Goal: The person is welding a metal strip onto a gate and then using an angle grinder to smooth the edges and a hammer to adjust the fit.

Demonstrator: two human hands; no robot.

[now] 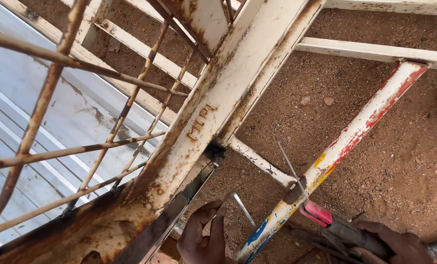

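A: While I scan from the left, what's there?
B: Rusty rebar grille (81, 146) over a corrugated sheet (57, 112), then the rusted white steel beam (213, 112).
A: Left hand (204, 239)?
B: Bottom centre, fingers curled shut on a thin metal strip (179, 205) under the beam.
A: Right hand (394, 244)?
B: Bottom right, closed round the electrode holder (336, 225); its welding rod (289, 166) points up-left, beside the painted pipe (345, 142). Dirt ground (414, 146) beneath.

Left hand (202, 238) and right hand (393, 246) are both cut off by the bottom edge. The rusty white-painted steel beam (199, 132) hides part of the left hand's thin shiny metal strip (241, 207).
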